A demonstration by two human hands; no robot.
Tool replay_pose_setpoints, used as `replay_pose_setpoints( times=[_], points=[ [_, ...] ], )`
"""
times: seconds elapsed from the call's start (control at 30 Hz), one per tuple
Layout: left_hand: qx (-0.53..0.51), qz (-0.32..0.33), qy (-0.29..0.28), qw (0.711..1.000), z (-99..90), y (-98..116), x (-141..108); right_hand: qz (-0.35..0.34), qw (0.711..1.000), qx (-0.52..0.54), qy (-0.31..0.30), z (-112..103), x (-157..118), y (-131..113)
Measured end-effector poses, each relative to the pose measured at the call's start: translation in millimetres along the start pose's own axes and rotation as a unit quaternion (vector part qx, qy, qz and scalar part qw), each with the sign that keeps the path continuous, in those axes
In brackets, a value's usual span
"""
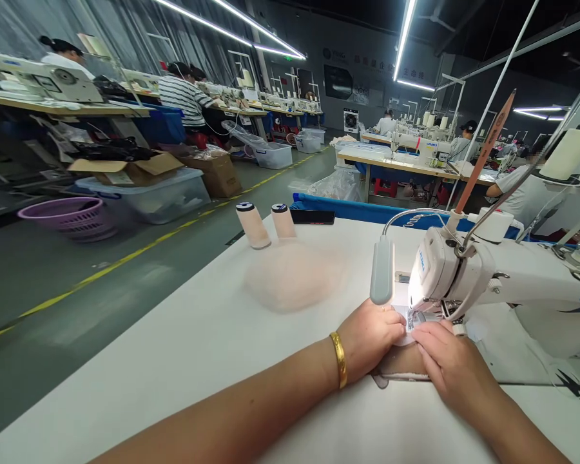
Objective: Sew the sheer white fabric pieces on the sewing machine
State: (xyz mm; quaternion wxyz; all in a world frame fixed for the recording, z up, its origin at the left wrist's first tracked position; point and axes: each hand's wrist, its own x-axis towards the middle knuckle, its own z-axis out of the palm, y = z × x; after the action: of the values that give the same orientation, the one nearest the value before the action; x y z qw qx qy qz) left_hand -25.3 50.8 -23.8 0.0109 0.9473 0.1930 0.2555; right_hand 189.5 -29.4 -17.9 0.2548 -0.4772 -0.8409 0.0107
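A white sewing machine (473,270) stands at the right of the white table, its needle area lit by a small grey lamp (381,277). Just in front of the presser foot, my left hand (371,335), with a gold bangle at the wrist, pinches a small pale piece of fabric (403,339). From the right side, my right hand (457,361) has its fingers closed on the same fabric close to the foot. My fingers partly cover the piece, so its full shape is hidden. Farther left lies a blurred heap of sheer beige material (294,277).
Two beige thread cones (252,225) and a dark flat object (314,217) are at the table's far edge. Red-handled snips (577,390) lie at right. A pencil (486,151) stands upright on the machine. Beyond are a purple basket (70,216), plastic bins and people at other machines.
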Motion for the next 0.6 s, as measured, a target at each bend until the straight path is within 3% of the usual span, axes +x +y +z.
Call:
replay_pose_setpoints(
  times=[0.23,0.4,0.5,0.6],
  points=[
    [0.000,0.004,0.023,1.000,-0.8,1.5,1.2,0.014,0.999,-0.038,0.002,0.5,-1.0,4.5],
    [-0.059,-0.023,-0.017,0.998,-20.2,16.0,3.1,0.036,0.994,-0.098,0.028,-4.8,-7.1,14.2],
    [-0.089,-0.042,-0.020,0.995,-31.1,17.4,6.4,0.016,0.998,-0.049,0.028,-10.4,-7.4,3.5],
    [-0.041,-0.080,0.002,0.996,-33.0,10.6,7.8,-0.039,0.998,0.028,-0.042,-11.5,-4.5,-8.1]
  ],
)
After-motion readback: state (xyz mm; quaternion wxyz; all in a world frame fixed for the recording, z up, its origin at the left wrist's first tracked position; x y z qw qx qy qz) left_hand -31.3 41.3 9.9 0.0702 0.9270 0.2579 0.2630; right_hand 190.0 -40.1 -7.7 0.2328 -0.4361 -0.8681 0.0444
